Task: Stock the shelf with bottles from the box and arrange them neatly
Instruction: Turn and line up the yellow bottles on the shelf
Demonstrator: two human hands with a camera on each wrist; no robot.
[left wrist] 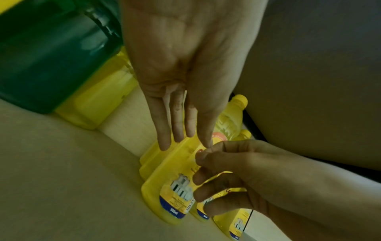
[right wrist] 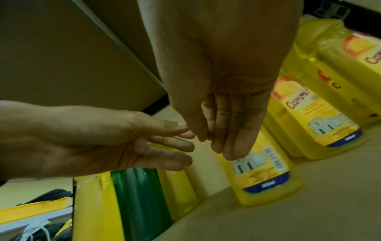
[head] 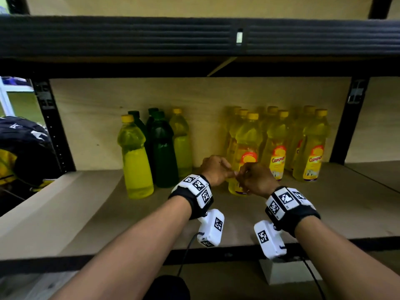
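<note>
Left hand: the left hand is held in front of the front labelled bottle, fingers straight and relaxed, nothing gripped.
Right hand: the right hand is held just beside the left, thumb tips meeting; its fingers are extended and loose over the label, and contact with the bottle cannot be told.
Labelled bottles: upright yellow rows are seen on the shelf, right of centre.
Unlabelled group: green bottles and yellow-green bottles are stood left of the hands.
</note>
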